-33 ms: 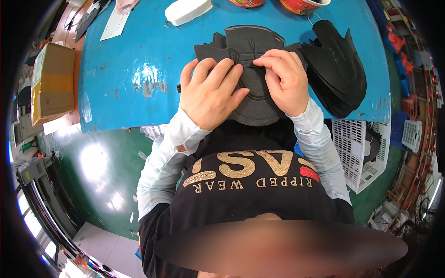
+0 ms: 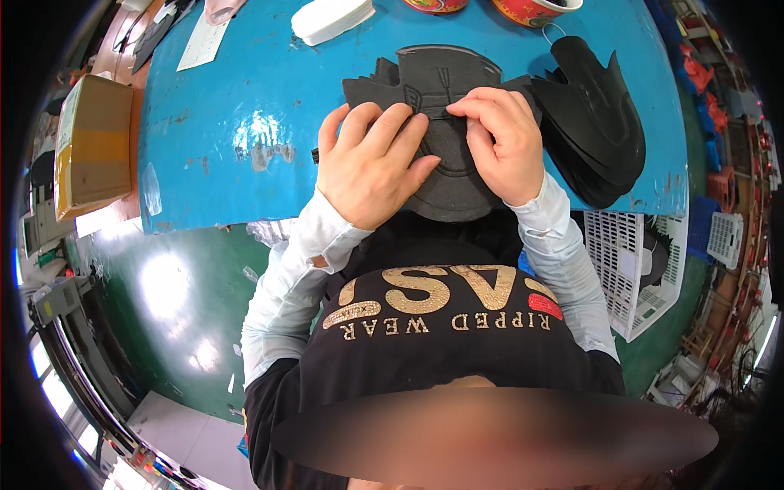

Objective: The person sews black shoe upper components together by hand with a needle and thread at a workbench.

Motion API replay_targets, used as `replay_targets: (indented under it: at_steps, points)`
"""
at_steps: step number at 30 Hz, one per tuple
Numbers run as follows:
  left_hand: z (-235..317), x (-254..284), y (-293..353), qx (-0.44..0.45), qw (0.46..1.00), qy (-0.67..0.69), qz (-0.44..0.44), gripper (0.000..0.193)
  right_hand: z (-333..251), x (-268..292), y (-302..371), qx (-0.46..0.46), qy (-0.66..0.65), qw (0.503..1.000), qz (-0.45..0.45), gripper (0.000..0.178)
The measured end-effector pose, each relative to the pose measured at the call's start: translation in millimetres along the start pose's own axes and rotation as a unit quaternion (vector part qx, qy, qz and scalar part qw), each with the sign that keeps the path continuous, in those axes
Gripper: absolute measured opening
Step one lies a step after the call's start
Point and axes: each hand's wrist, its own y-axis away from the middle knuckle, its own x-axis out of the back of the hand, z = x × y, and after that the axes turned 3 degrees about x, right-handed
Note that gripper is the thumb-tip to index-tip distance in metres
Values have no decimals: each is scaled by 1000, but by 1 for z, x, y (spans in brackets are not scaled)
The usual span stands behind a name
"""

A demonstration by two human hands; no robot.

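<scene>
A black, flat piece with stitched or moulded lines [image 2: 445,77], shaped like a shoe upper laid out, rests at the near edge of the blue table, over other black layers with jagged edges. My left hand [image 2: 367,163] lies over its left side, fingers apart and pressed on the surface. On the right side my right hand [image 2: 502,143] has its fingers bent together, tips at the narrow cross band in the middle of the piece. Whatever sits between those fingertips is too small or hidden to make out. The piece's rounded near end [image 2: 449,200] shows between my wrists.
A stack of similar black pieces [image 2: 600,122] lies to the right on the blue table [image 2: 212,122]. At the far side are a white packet [image 2: 331,20] and two red bowls [image 2: 531,11]. A cardboard box [image 2: 96,147] stands left; a white plastic crate [image 2: 633,269] is below right.
</scene>
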Motion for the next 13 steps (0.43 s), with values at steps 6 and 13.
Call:
replay_targets:
  at_steps: [6,13]
  points:
    - [0,3,12,20,1000,17,0,44,-4,1,-10,8,38,997,-60,8]
    - [-1,3,28,28,998,51,18,45,-9,0,-17,26,67,995,-72,14]
